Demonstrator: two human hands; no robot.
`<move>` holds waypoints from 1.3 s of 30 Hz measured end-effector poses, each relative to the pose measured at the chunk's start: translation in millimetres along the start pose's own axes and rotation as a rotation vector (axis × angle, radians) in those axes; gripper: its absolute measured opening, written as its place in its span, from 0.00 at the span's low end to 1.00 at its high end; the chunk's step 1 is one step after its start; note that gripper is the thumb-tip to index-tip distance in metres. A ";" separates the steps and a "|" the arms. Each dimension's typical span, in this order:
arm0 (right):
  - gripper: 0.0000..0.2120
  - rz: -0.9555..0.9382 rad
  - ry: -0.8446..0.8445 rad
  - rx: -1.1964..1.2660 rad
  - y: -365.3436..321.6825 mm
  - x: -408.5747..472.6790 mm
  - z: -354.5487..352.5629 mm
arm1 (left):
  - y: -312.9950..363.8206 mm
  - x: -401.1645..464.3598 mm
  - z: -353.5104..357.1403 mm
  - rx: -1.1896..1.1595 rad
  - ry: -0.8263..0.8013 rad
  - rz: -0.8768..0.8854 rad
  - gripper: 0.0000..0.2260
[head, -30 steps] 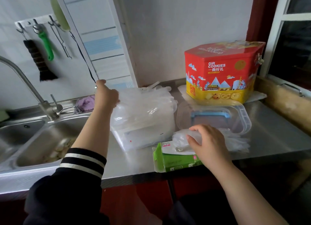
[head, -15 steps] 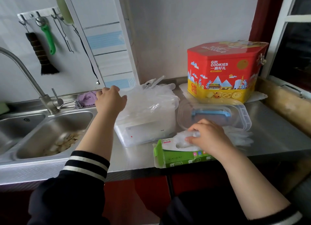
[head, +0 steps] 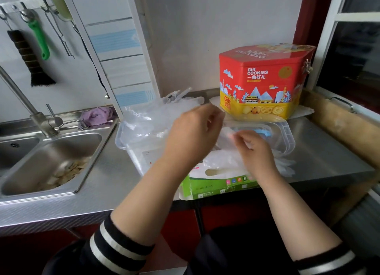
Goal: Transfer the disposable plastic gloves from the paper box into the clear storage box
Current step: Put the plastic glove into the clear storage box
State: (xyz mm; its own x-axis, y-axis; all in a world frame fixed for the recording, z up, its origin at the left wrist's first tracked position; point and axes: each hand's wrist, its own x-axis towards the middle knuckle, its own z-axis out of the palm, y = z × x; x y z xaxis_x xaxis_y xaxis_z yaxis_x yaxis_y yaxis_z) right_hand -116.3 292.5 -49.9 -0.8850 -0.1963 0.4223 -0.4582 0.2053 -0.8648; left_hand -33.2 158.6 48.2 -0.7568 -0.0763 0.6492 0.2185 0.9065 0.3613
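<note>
Just above the steel table [head: 320,151], both hands meet over the work. The left hand [head: 193,139] hovers with its fingers curled, fingertips pinching the upper edge of a thin clear plastic glove [head: 224,137], while the right hand [head: 255,151] pinches the same glove lower down, thumb against forefinger. Beneath them the green-and-white paper box [head: 218,182] lies at the table's front edge with more gloves spilling from its opening. To its left stands the clear storage box [head: 133,143], heaped with crumpled gloves. Its transparent lid [head: 285,135], with a blue handle, lies flat behind the right hand. A red and yellow cookie tin [head: 265,81] stands at the back by the wall, and a sink [head: 51,161] is set in at the left.
</note>
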 end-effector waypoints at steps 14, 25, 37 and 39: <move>0.09 -0.148 0.170 0.321 -16.0 -4.7 -13.9 | 4.8 -2.0 20.6 -0.056 -0.054 -0.219 0.28; 0.18 -0.594 0.149 -0.198 -0.6 9.6 -10.1 | 9.5 33.8 25.7 -0.485 -0.470 -0.543 0.16; 0.24 -0.472 0.042 -0.247 7.5 6.2 -14.9 | -86.9 85.8 -69.5 -0.291 -0.158 -0.701 0.10; 0.22 -0.447 0.032 -0.278 9.2 5.0 -14.4 | -105.1 83.4 -78.2 -0.310 -0.126 -0.772 0.07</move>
State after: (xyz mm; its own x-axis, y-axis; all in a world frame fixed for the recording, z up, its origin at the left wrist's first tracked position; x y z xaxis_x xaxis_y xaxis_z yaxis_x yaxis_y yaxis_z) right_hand -126.1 307.1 -51.9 -0.5981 -0.2943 0.7454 -0.7924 0.3559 -0.4953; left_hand -71.1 24.4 116.7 -0.8224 -0.5645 0.0714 -0.2432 0.4621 0.8528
